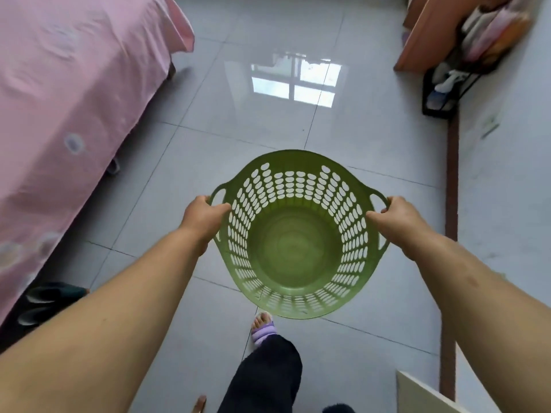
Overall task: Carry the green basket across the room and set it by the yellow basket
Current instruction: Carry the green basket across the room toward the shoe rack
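Both hands hold the green basket (298,234) by its side handles, left hand (202,217), right hand (401,217), level above the floor (343,129). Yellow basket isn't visible yet, so which way to carry is anyone's guess.

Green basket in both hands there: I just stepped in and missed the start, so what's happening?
A person is carrying the green basket, which is empty, over a tiled floor. The left hand grips the left side of its rim and the right hand grips the right side. One foot in a purple slipper is stepping forward beneath it. A bed with a pink sheet runs along the left. No yellow basket is in view.
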A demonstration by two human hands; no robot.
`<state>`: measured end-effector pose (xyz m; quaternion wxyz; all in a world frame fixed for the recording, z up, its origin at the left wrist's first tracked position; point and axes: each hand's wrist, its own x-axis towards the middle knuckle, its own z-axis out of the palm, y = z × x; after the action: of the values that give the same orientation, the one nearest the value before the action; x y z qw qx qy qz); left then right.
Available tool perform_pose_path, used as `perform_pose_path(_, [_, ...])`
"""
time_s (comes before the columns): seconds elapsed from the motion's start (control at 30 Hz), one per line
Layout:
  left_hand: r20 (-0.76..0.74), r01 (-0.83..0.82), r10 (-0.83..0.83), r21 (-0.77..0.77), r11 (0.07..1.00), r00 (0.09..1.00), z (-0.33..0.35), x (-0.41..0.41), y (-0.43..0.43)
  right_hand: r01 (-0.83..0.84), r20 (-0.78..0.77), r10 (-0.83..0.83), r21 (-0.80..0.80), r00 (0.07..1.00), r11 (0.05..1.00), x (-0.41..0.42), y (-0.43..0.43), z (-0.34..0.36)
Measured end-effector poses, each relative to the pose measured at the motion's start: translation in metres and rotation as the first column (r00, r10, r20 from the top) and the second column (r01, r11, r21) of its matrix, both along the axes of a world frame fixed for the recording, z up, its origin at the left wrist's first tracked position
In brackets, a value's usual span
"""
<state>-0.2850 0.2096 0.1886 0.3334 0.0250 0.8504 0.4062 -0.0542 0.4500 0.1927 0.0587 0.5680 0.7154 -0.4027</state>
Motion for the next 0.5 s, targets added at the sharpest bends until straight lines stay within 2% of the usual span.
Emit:
perform_pose_path(0.27, [-0.061,0.04,-0.036,0.073,0.997,0.997,0.046,-0.135,0.089,0.031,-0.059,-0.028,0.041,0.998,0.999,-0.136,0.075,0.033])
perform_pose_path(0.5, [-0.08,-0.014,0.021,0.087,0.996,0.997,0.061,-0.25,0.178,0.024,-0.111,-0.023,0.011,0.994,1.0,-0.259,0.172,0.037])
